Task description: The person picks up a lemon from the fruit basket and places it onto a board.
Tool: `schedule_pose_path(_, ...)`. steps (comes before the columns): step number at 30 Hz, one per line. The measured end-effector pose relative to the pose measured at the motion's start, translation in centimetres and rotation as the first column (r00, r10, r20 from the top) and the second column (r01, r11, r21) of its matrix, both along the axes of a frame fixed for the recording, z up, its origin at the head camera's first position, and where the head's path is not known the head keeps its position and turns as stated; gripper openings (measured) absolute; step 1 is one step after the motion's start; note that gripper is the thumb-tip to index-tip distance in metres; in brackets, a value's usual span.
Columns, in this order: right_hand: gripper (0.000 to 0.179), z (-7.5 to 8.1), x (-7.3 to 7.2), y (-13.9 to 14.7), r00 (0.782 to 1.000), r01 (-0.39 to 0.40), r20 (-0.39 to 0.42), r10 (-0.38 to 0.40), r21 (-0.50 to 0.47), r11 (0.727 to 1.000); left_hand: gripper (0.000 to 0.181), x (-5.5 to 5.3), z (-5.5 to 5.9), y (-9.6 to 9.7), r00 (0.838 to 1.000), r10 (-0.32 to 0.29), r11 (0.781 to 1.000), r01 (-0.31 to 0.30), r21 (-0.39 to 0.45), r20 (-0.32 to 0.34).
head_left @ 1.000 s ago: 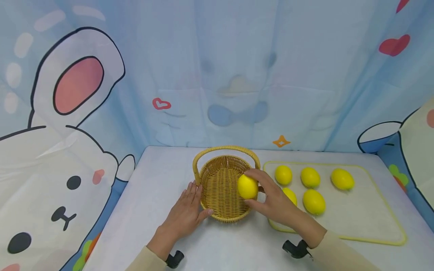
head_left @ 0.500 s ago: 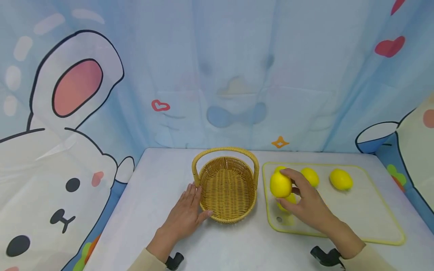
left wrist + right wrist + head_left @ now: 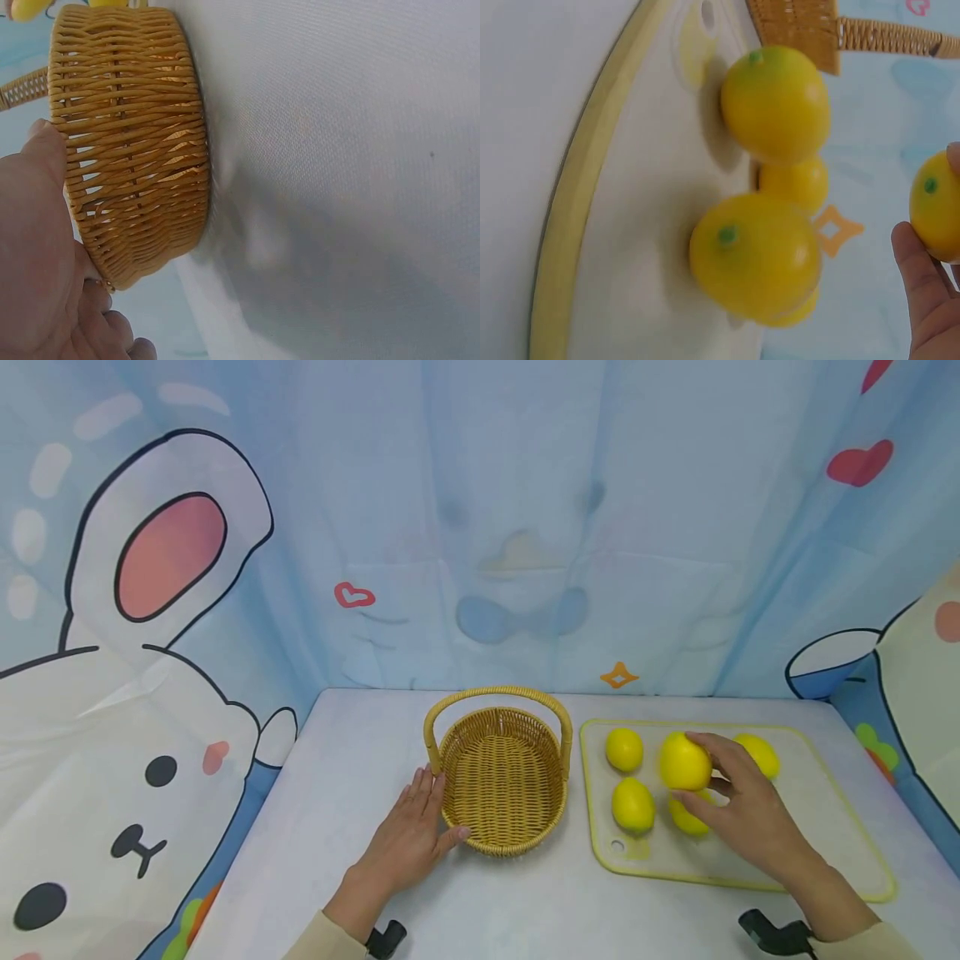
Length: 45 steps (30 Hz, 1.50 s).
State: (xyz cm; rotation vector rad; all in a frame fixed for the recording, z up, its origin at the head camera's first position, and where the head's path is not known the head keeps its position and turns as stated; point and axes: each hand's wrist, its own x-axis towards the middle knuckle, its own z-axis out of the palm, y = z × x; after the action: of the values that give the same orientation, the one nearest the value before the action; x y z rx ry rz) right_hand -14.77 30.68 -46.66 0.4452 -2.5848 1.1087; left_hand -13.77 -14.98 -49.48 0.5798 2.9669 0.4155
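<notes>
A round wicker basket (image 3: 431, 727) with an arched handle stands on the table, its woven floor bare. My left hand (image 3: 405, 827) rests against the basket's left side, fingers extended and thumb on the front rim; the left wrist view shows the thumb at the woven wall (image 3: 135, 150). Between thumb and fingers my right hand (image 3: 750, 810) pinches a lemon (image 3: 684, 762), raised over the cutting board (image 3: 810, 835). Beneath and around it lie a front-left lemon (image 3: 633, 805), a back-left lemon (image 3: 624, 749), a partly covered lemon (image 3: 690, 817) and a right-hand lemon (image 3: 761, 755).
The pale board has a yellow edge and lies right of the basket on a white-covered table (image 3: 517, 910). Behind the table hangs a blue printed curtain (image 3: 525, 485), which also lines both sides. Each wrist carries a black camera mount (image 3: 772, 935).
My right hand has carried the lemon rightward, from over the basket's right rim to over the middle of the lemons on the board. The left hand and the basket have stayed put.
</notes>
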Motion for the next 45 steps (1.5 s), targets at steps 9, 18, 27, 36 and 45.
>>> schedule_pose_path(9, 0.081, -1.0, 0.6, 4.5, 0.988, 0.115, 0.099, -0.119, 0.043, 0.992, 0.09, 0.0, 0.0, 0.0, 1.0, 0.003, 1.0, -0.003, 0.017, 0.018)
schedule_pose_path(18, 0.086, -3.0, 1.2, 8.8, 0.934, 0.181, 0.283, -0.218, 0.152, 0.972, 0.09, 0.0, 0.1, 0.0, 0.999, 0.011, 1.0, -0.011, 0.025, 0.031)
schedule_pose_path(27, 0.092, -4.7, 1.0, 11.1, 0.877, 0.17, 0.408, -0.254, 0.232, 0.958, 0.09, 0.0, 0.0, 0.0, 0.999, 0.012, 0.999, -0.014, 0.035, 0.041)
schedule_pose_path(36, 0.092, -5.8, 0.7, 12.2, 0.87, 0.142, 0.42, -0.259, 0.289, 0.947, 0.089, -0.1, -0.1, 0.0, 0.999, 0.011, 0.999, -0.013, 0.047, 0.039)
schedule_pose_path(45, 0.09, -5.8, 0.5, 12.0, 0.873, 0.142, 0.407, -0.268, 0.312, 0.939, 0.089, 0.0, -0.1, 0.0, 0.999, 0.015, 0.998, -0.018, 0.057, 0.048)
